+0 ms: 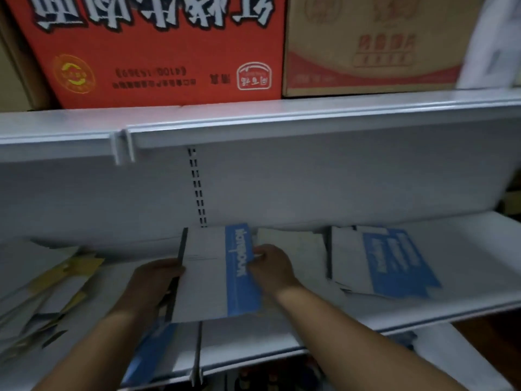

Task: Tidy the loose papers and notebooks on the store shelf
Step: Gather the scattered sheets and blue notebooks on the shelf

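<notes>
A white notebook with a blue band reading NOTEBOOK (208, 275) is held above the middle of the white shelf (465, 266). My left hand (153, 280) grips its dark spine edge. At the blue edge my right hand (270, 266) pinches it. Under it, another blue and white notebook (152, 354) lies at the shelf front. To the right lies a pile of similar blue and white notebooks (386, 261). Pale loose sheets (293, 246) lie behind my right hand.
A messy heap of papers with yellow pieces (48, 289) covers the left of the shelf. Above, an upper shelf (253, 122) carries a red carton (158, 49) and a brown carton (372, 46). A slotted upright (197, 187) runs down the back wall.
</notes>
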Demonstrator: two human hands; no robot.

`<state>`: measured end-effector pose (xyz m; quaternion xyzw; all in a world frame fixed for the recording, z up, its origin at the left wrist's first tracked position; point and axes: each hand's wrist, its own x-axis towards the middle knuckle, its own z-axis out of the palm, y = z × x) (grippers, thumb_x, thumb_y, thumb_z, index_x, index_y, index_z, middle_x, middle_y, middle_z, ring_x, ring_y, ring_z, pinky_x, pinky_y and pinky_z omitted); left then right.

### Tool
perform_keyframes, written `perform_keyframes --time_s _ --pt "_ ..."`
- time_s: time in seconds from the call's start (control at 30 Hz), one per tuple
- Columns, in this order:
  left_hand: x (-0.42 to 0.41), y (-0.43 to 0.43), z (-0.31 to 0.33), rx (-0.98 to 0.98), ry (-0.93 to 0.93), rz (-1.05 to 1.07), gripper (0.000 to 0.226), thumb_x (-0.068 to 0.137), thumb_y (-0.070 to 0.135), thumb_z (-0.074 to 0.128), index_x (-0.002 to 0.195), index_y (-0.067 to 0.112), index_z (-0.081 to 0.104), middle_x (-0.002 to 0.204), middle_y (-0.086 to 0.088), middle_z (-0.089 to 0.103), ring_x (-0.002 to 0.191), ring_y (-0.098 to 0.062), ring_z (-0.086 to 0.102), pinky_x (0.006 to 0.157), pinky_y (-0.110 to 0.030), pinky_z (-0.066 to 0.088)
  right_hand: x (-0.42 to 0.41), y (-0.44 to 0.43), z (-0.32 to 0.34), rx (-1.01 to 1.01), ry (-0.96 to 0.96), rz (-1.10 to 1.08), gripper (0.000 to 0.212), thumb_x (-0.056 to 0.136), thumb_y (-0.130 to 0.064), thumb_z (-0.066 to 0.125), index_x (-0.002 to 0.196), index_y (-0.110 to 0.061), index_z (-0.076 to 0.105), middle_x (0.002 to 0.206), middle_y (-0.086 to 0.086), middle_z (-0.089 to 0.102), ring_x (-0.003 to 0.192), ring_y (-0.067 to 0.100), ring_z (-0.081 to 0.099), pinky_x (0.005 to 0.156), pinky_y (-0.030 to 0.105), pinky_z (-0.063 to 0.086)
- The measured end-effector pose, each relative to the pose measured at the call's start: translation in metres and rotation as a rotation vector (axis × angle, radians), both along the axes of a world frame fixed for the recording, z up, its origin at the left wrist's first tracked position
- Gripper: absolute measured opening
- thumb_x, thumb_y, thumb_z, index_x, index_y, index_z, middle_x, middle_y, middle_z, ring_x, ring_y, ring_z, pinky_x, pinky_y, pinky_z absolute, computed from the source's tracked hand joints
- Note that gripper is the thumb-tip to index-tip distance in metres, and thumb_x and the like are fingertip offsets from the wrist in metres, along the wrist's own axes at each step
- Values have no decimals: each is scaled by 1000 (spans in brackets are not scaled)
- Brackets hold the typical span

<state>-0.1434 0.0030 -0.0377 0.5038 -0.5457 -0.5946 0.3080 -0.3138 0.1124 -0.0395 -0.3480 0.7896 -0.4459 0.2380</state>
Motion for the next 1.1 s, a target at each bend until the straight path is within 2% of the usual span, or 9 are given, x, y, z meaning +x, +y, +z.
perform_keyframes --time_s 0.1,0.23,0.43,0.53,0.7,0.77,0.83,1.0,1.1 --pt "-66 31 3 -2 0 -190 13 83 1 64 95 3 67 78 -11 66 67 -23 58 47 -19 49 -62 46 3 3 10 -127 37 87 -10 57 124 -9 58 133 9 57 120 21 53 76 8 32" --pt "-147 73 9 -21 49 -358 12 84 0 63 81 10 67 78 -9 67 61 -17 63 43 -15 50 -123 106 4 6 -30 -323 36 87 -10 58 123 -10 58 132 11 56 117 28 55 89 25 43" --pt "-198 86 12 -62 1 -432 16 88 8 59 74 15 61 95 -9 60 82 -20 57 84 -30 47 -175 136 11 255 139 -357 44 92 -27 54 129 -3 52 142 13 47 130 27 45 105 30 35" --pt "-171 79 9 -116 -62 -381 24 90 13 58 113 6 64 121 -11 59 114 -24 55 108 -35 39 -161 117 8 290 192 -212 53 93 -31 53 137 -5 42 148 11 39 133 26 40 106 28 33" --pt "-85 50 8 -112 0 -161 12 87 9 59 78 10 66 78 -9 65 71 -20 59 69 -26 47 -72 37 15 56 364 120 29 90 -24 54 114 -11 65 125 8 62 115 23 56 95 25 40" --pt "-44 35 2 -250 -158 -128 17 85 16 61 76 5 70 78 -14 68 74 -23 62 64 -24 43 -28 8 10 22 322 277 26 88 -23 57 109 -11 68 117 9 67 109 25 61 93 26 45" --pt "-2 21 -6 -368 -424 -87 24 86 20 59 94 1 72 101 -17 71 95 -24 64 78 -26 45 10 -15 -2 29 272 399 25 85 -19 59 106 -8 69 111 13 69 105 29 64 93 33 50" --pt "77 -2 -26 -384 -835 -120 43 91 21 53 133 13 47 143 -7 43 128 -22 45 101 -24 36 70 -51 -35 170 233 480 25 86 -25 57 105 -9 63 110 8 61 111 25 58 85 23 45" --pt "82 -12 -37 -423 -1048 -287 34 94 33 42 121 14 53 136 -6 45 130 -24 40 103 -28 34 81 -60 -46 222 268 353 55 86 -43 55 128 -10 46 129 13 49 120 27 49 98 30 44"
